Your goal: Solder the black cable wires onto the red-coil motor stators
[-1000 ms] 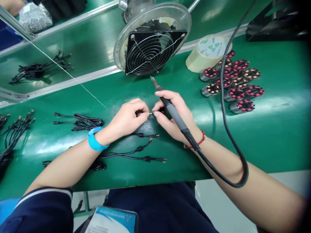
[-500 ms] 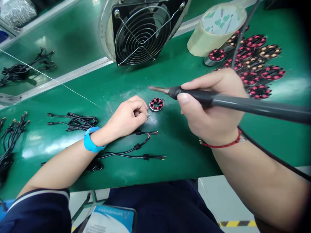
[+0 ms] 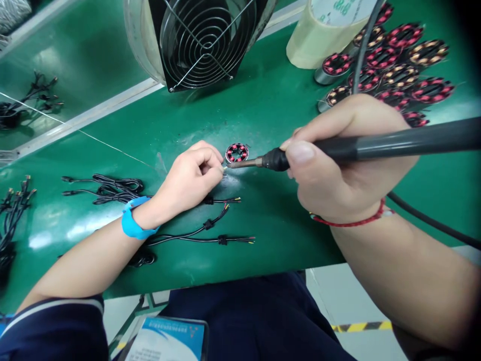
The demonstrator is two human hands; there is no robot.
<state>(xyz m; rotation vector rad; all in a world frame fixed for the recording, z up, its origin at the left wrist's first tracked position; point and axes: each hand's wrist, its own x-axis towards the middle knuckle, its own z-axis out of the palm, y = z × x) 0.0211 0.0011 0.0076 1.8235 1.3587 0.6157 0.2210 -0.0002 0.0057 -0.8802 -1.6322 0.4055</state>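
Note:
My right hand [image 3: 345, 160] grips a soldering iron [image 3: 326, 151] by its dark handle. The iron's tip reaches left to the fingertips of my left hand [image 3: 193, 175], right beside a small motor stator [image 3: 237, 153] with red windings. My left hand is closed in a pinch; a pale, thin wire end [image 3: 225, 168] pokes out between thumb and finger, its other end hidden. Below that hand lie black cables [image 3: 191, 234] with stripped, coloured wire ends pointing right.
A fan with a wire guard [image 3: 206, 47] stands at the back, with a tape roll [image 3: 323, 37] to its right. Several wound stators [image 3: 400, 75] sit at back right. Coiled black cables [image 3: 112, 188] and a cable bundle [image 3: 15, 215] lie left. A thin strand [image 3: 108, 146] stretches across the left side.
The soldering iron has come down and its tip now meets the left fingertips by the stator. My left hand keeps its pinch in about the same place. The view has shifted slightly.

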